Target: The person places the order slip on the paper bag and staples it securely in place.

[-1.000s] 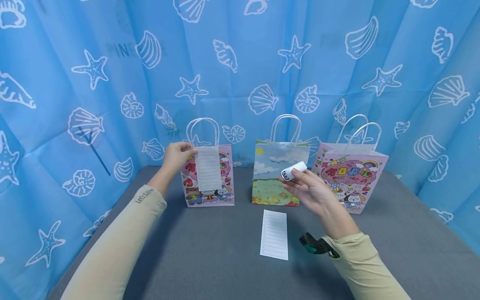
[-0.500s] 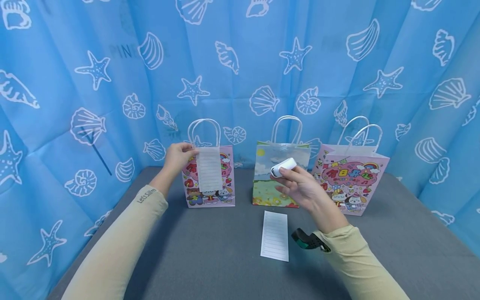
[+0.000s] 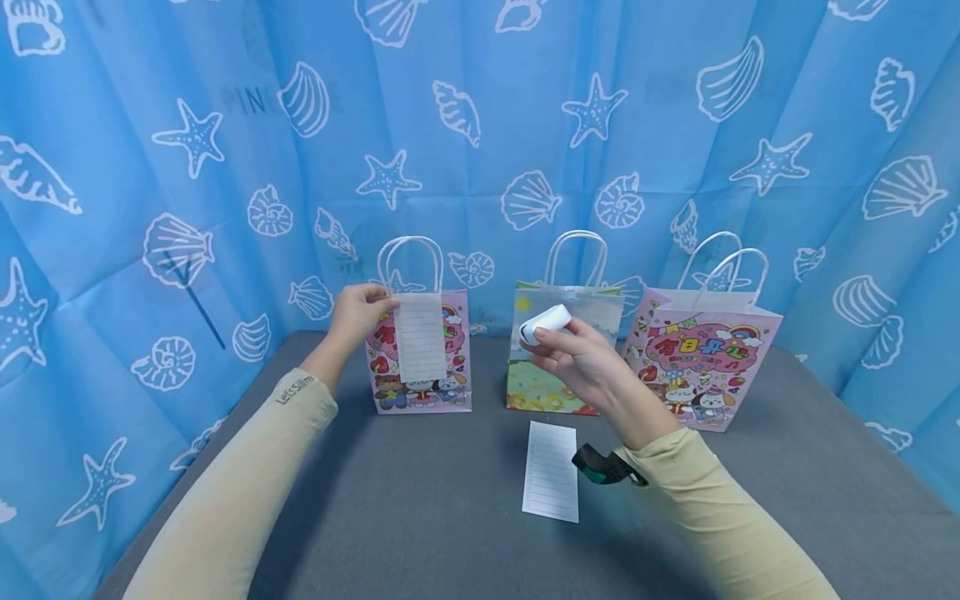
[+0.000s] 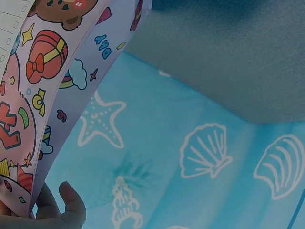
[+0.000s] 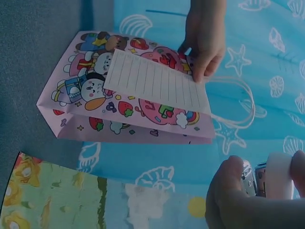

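Observation:
On the left, my left hand (image 3: 362,318) pinches a lined paper slip (image 3: 420,340) against the top edge of a pink cartoon paper bag (image 3: 381,398). The slip hangs down the bag's front; in the right wrist view, the thumb (image 5: 202,70) presses on the slip's top corner. Over the middle bag, my right hand (image 3: 585,358) holds a small white stapler (image 3: 546,325) between thumb and fingers, its front end pointing left. The right wrist view shows the stapler's metal parts (image 5: 248,177) beside its white body, apart from the pink bag.
A landscape-print paper bag (image 3: 547,387) stands in the middle and a second pink bag (image 3: 708,350) at the right, both with white handles. Another lined slip (image 3: 551,471) lies on the grey table (image 3: 420,517). A blue shell-print curtain (image 3: 480,125) hangs behind.
My right hand has moved left and slightly up with the stapler, across the front of the middle bag. My left hand keeps its hold on the slip and bag.

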Tool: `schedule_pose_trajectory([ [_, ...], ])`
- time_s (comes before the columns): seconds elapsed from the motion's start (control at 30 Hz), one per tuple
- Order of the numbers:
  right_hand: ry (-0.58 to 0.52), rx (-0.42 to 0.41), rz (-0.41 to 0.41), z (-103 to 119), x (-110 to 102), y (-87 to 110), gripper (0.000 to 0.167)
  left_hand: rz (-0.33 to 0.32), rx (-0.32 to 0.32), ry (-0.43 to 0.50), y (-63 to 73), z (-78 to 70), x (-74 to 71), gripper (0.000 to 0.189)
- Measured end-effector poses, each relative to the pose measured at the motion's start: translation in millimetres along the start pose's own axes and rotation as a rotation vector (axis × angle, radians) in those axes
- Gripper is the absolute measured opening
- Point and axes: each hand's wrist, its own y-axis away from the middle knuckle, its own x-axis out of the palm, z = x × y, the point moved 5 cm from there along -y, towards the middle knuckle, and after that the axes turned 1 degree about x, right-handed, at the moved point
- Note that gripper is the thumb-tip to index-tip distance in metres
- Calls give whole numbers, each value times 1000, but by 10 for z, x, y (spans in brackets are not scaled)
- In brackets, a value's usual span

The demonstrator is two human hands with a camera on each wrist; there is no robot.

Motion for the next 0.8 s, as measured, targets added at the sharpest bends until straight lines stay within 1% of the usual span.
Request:
schedule_pose_trajectory([
  [0.2,8,-6,24,29,130,-77,64,4,-8,4,-2,2,3,28],
  [0.37,67,-24,39,35,226,-160,65,9,-15,11,-2,15,7,28],
  [0.57,126,-74,46,34,332,-279,65,5,-13,14,1,16,2,28],
  [0.8,278,-152,56,23,455,-461,65,5,-6,18,0,10,5,28],
])
